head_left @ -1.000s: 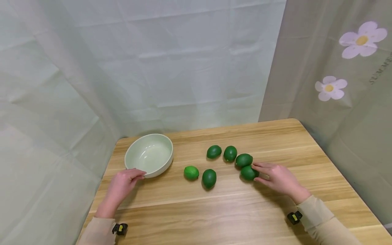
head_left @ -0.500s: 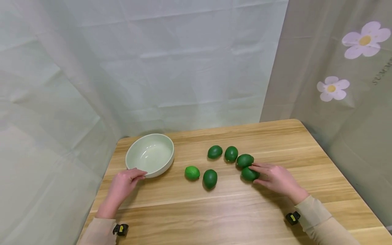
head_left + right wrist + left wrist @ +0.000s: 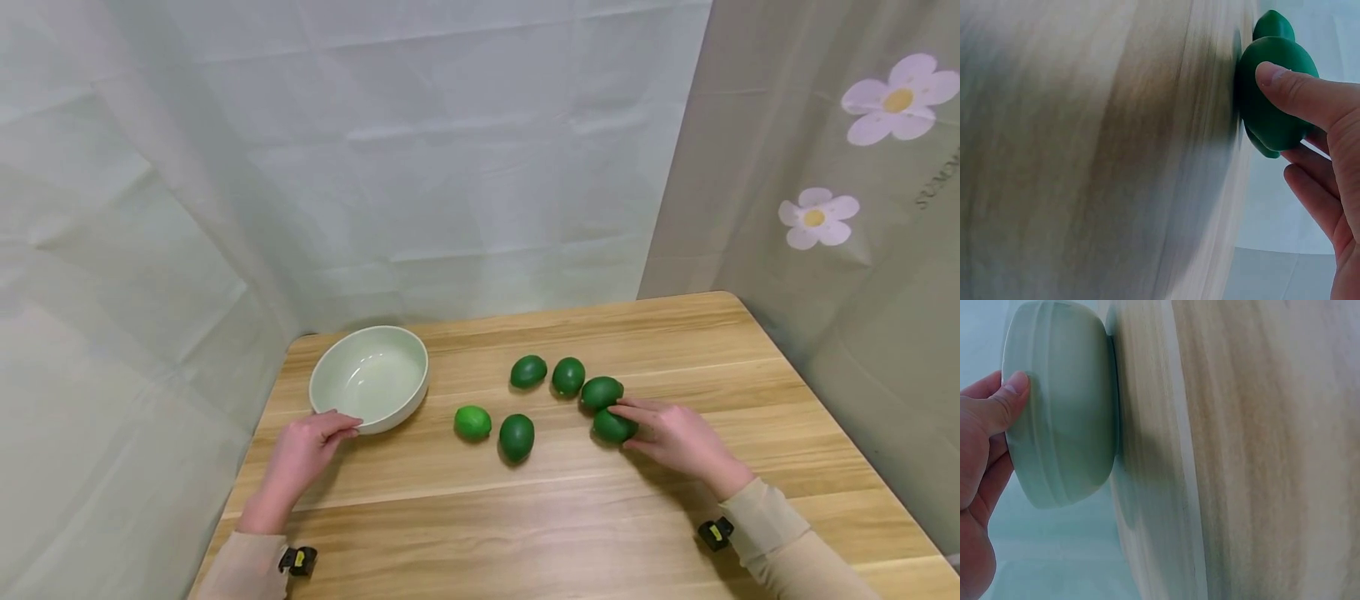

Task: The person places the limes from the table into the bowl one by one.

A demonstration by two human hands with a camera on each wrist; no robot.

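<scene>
My left hand [image 3: 306, 446] pinches the near rim of a pale green bowl [image 3: 378, 367] at the table's back left. In the left wrist view the thumb lies on the outside of the bowl [image 3: 1066, 419], with the other fingers behind its rim. On the right, my right hand [image 3: 675, 433] grips a dark green lime [image 3: 612, 427] between thumb and fingers. The right wrist view shows the thumb across the held lime [image 3: 1272, 100], low by the tabletop. Another dark green lime [image 3: 602, 392] lies right behind it, partly hidden in the right wrist view.
Two dark green limes, one at the left [image 3: 528, 372] and one beside it [image 3: 568, 377], lie farther back. Nearer the middle are a bright green lime [image 3: 472, 423] and a dark green one [image 3: 517, 438]. Hanging cloth [image 3: 480, 167] borders the wooden table [image 3: 480, 533].
The right hand's fingers have moved slightly farther over the near dark green lime. My left hand stays at the bowl's rim. The whole head view has shifted a little.
</scene>
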